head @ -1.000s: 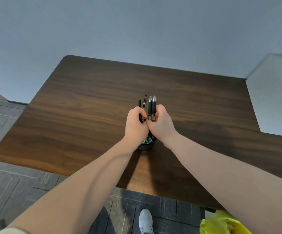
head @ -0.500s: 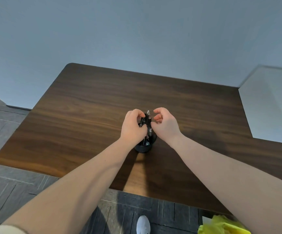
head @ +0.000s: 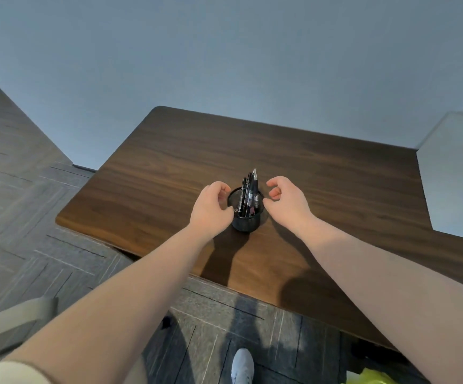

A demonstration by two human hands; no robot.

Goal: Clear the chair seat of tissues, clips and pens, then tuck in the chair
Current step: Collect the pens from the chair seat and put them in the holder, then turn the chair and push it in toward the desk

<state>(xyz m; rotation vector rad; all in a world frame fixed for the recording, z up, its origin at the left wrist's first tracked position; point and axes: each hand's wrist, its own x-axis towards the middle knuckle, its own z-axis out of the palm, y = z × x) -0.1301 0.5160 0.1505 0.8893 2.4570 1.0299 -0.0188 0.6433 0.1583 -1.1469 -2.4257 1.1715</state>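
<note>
- The pens (head: 248, 194) stand together in a black mesh pen cup (head: 245, 214) on the dark wooden desk (head: 321, 173), right of its middle and nearer the near edge than the far one.
- The cup sits between the two hands: the left hand (head: 209, 209) is just left of it, the right hand (head: 287, 202) just right of it, both at about rim height.
- There are several slim dark pens, leaning slightly right and fanned at the tops; the tallest has a silvery tip (head: 254, 172), and at least one barrel looks clear with a dark grip. An exact count is hard to make.
- The cup is round, narrower at the base than at the rim, and upright; its shadow falls toward the near edge of the desk.
- The left hand is loosely curled, with a gap between thumb and fingers and nothing in it; its fingers lie close against the cup's left rim, and whether they touch it I cannot tell.
- The right hand is also half open, thumb and forefinger curved toward each other but apart, holding nothing; its thumb tip is just beside the cup's right rim.
- Neither hand touches the pens.
- At the near left edge a pale chair (head: 6, 325) part shows; a white shoe (head: 242, 365) and something yellow-green (head: 370, 377) lie on the grey floor (head: 31, 217) near the bottom.
</note>
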